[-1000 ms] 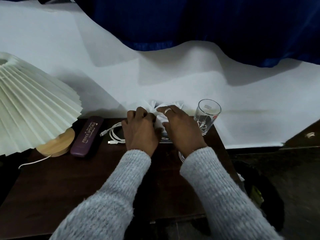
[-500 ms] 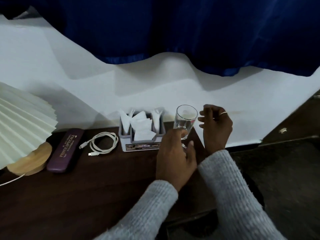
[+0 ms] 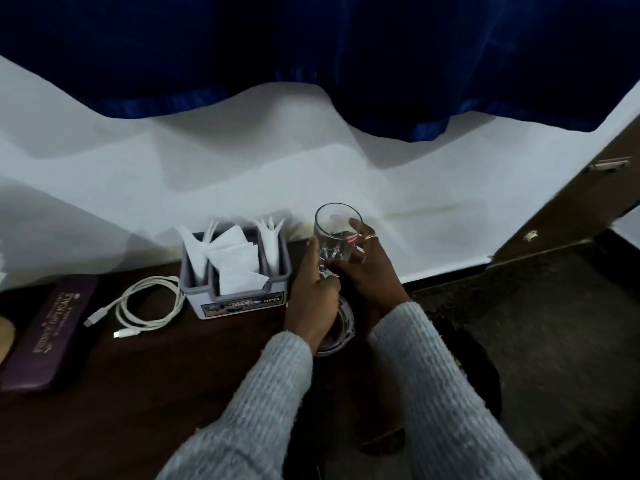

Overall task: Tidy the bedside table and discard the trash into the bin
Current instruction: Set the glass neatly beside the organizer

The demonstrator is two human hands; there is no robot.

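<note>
A clear drinking glass (image 3: 334,226) stands upright near the right back corner of the dark wooden bedside table (image 3: 138,382). My left hand (image 3: 313,299) wraps its lower part from the left, and my right hand (image 3: 369,268) grips it from the right, fingers on its side. A round glass coaster (image 3: 343,329) lies under my left wrist, partly hidden. Whether the glass rests on the table or is lifted I cannot tell.
A grey holder (image 3: 239,299) with white tissues (image 3: 232,261) stands left of the glass. A coiled white cable (image 3: 145,306) and a purple spectacle case (image 3: 48,330) lie further left. A dark bin (image 3: 474,368) sits on the floor right of the table. A white wall and blue curtain are behind.
Both hands left the tissue holder and went right to the glass. My right hand, held apart from the glass half a second ago, now grips it.
</note>
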